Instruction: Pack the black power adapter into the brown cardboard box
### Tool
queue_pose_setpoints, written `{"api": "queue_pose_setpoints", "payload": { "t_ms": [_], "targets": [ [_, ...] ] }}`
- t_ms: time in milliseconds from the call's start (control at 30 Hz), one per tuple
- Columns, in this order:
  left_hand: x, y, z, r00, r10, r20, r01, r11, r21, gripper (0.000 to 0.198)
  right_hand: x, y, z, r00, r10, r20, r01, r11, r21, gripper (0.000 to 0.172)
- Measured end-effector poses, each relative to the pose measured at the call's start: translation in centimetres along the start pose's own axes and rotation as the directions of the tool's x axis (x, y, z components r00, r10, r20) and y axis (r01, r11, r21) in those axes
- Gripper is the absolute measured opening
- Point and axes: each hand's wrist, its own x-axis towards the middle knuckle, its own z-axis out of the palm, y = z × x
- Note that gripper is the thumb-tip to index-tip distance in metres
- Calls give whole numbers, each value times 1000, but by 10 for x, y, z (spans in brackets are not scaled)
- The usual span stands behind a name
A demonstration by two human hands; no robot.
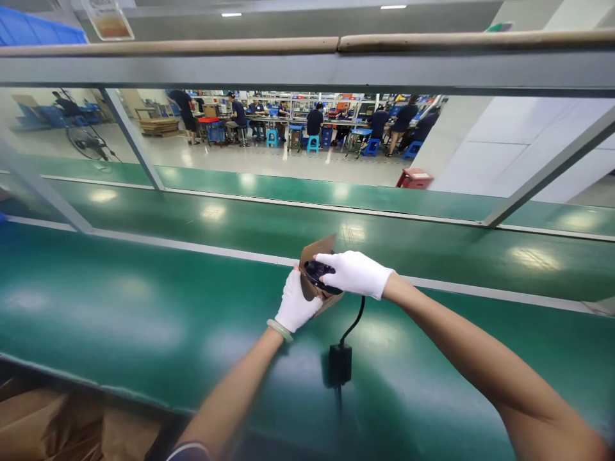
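Observation:
Both my hands wear white gloves and meet above a green conveyor belt (144, 307). My left hand (295, 304) is closed around a small brown cardboard box (317, 253) with its flap raised. My right hand (355, 272) grips a coiled black cable (317, 274) at the box's opening. A length of the cable (353, 323) hangs down to a black power adapter (339, 363) that lies on or just above the belt. A pale bracelet sits on my left wrist.
A grey metal frame (307, 67) with slanted struts crosses above the belt. A second green belt (432, 250) runs behind. Brown cardboard (43, 422) lies at the lower left. Far off, several people sit at workbenches on blue stools; a red stool (414, 178) stands nearer.

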Motion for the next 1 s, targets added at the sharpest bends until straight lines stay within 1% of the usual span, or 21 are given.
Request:
{"api": "queue_pose_setpoints", "payload": {
  "t_ms": [33, 100, 233, 333, 400, 467, 567, 633, 733, 900, 933, 1000],
  "targets": [
    [3, -1, -2, 999, 30, 42, -29, 999, -13, 94, 7, -1, 0, 999, -21, 33, 22, 999, -40, 43],
    [7, -5, -10, 987, 120, 109, -116, 992, -39, 92, 16, -3, -4, 995, -61, 83, 66, 996, -66, 39],
    [12, -18, -28, 956, 215, 198, -201, 976, -90, 90, 22, -6, -15, 977, -138, 162, 144, 989, -23, 32],
    [17, -27, -40, 933, 267, 242, -249, 963, -103, 87, 22, -5, -17, 985, -134, 108, 137, 990, -24, 33],
    [21, -30, -48, 924, 271, 270, -259, 963, -79, 89, 23, -3, -13, 990, -118, 81, 123, 991, -60, 36],
    [24, -30, -54, 913, 271, 305, -270, 962, -46, 91, 24, -3, -5, 985, -122, 123, 134, 986, -101, 36],
    [27, -28, -56, 877, 312, 365, -321, 946, -37, 95, 31, -7, 8, 952, -130, 276, 174, 974, -143, 31],
    [27, -27, -53, 859, 335, 387, -343, 938, -50, 96, 38, -13, 17, 913, -114, 393, 190, 968, -161, 32],
    [25, -30, -48, 859, 328, 392, -336, 940, -50, 96, 51, -22, 32, 845, -100, 525, 218, 961, -169, 33],
    [23, -37, -44, 864, 326, 383, -328, 943, -63, 98, 68, -22, 67, 773, -143, 618, 249, 964, -89, 28],
    [23, -38, -44, 865, 328, 380, -325, 943, -75, 99, 70, -20, 74, 763, -151, 629, 253, 964, -76, 26],
    [24, -38, -44, 865, 334, 374, -319, 942, -104, 99, 70, -18, 85, 763, -166, 625, 258, 964, -59, 24]
  ]
}}
